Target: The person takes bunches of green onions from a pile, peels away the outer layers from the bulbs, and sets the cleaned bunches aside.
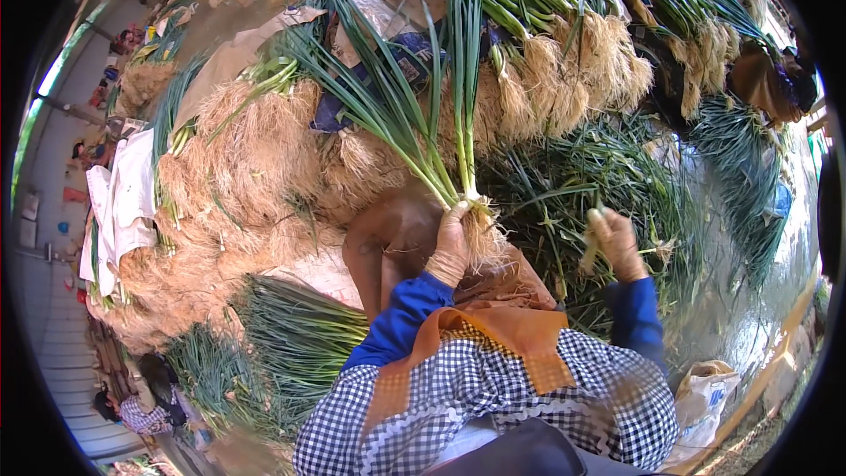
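Note:
My left hand (452, 237) grips a small bunch of green onions (467, 162) just above the roots. The long green leaves fan upward and away from me. Pale, stringy roots (486, 241) hang below the fist, over my lap. To the right, my right hand (618, 241) is closed, its fingertips pinching what looks like a loose onion leaf (562, 194); motion blur hides the detail. That hand is over a heap of loose green leaves (595, 152). Both hands appear to wear thin gloves.
Rooted onion bundles (244, 139) are piled to the left and ahead. More bundles with roots (598, 66) lie at the far right. Trimmed-looking green onions (304, 330) rest beside my left arm. A white sack (706, 403) stands at lower right. Other people (142, 403) sit at left.

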Demonstrator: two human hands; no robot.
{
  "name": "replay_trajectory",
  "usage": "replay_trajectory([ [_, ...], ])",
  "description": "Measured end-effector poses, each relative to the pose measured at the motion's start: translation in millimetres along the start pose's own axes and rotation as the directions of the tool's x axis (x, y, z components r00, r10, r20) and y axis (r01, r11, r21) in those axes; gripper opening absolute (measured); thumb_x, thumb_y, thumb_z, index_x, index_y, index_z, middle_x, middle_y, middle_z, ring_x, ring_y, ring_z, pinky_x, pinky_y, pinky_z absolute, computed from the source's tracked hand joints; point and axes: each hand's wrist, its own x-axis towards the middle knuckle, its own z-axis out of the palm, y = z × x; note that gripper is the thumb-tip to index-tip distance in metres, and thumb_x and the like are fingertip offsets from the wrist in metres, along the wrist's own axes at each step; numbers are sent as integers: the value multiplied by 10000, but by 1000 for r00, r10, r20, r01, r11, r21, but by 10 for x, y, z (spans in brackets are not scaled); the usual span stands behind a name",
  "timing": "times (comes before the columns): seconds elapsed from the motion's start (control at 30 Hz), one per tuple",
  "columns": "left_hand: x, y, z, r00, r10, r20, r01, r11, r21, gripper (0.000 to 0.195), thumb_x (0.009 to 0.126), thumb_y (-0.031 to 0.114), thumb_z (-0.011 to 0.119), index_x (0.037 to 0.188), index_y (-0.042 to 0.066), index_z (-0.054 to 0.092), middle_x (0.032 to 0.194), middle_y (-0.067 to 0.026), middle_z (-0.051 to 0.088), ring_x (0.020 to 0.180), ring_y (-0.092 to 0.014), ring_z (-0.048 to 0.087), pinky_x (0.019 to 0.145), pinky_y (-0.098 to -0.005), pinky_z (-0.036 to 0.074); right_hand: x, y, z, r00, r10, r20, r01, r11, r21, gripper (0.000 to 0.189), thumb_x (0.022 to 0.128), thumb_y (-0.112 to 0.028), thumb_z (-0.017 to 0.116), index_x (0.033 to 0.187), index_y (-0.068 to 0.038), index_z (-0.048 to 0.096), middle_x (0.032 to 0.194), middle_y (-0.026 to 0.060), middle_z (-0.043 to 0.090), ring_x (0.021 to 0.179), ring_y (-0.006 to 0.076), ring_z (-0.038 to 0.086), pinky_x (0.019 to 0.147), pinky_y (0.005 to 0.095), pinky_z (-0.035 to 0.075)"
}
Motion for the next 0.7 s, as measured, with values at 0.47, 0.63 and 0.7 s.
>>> replay_trajectory([
  [0.47, -540, 420, 432, 944, -187, 273, 141, 973, 181, 337, 851, 184, 541, 1140, 16, 506, 767, -27, 524, 648, -124, 510, 557, -258, 468, 1336, -493, 1157, 430, -635, 642, 848, 39, -529, 316, 875, -365, 465, 1112, -178, 560, 692, 31, 567, 573, 175, 583, 415, 384, 444],
  [0.63, -215, 745, 96, 912, 17, 409, -61, 994, 94, 297, 820, 131, 557, 1093, 24, 503, 818, -31, 562, 706, -139, 575, 632, -244, 506, 2049, -1908, 338, 862, -499, -87, 128, 382, -915, 321, 917, -345, 480, 1128, -121, 572, 847, 55, 615, 550, 102, 504, 440, 224, 427],
  [0.7, -45, 553, 297, 935, -7, 354, -9, 999, 45, 237, 807, 72, 563, 1029, -5, 537, 819, -56, 594, 703, -141, 600, 651, -236, 515, 2616, -1875, 91, 870, -487, -77, 102, 331, -938, 476, 820, -527, 540, 1050, -116, 607, 991, 138, 632, 980, 264, 587, 788, 361, 468],
])
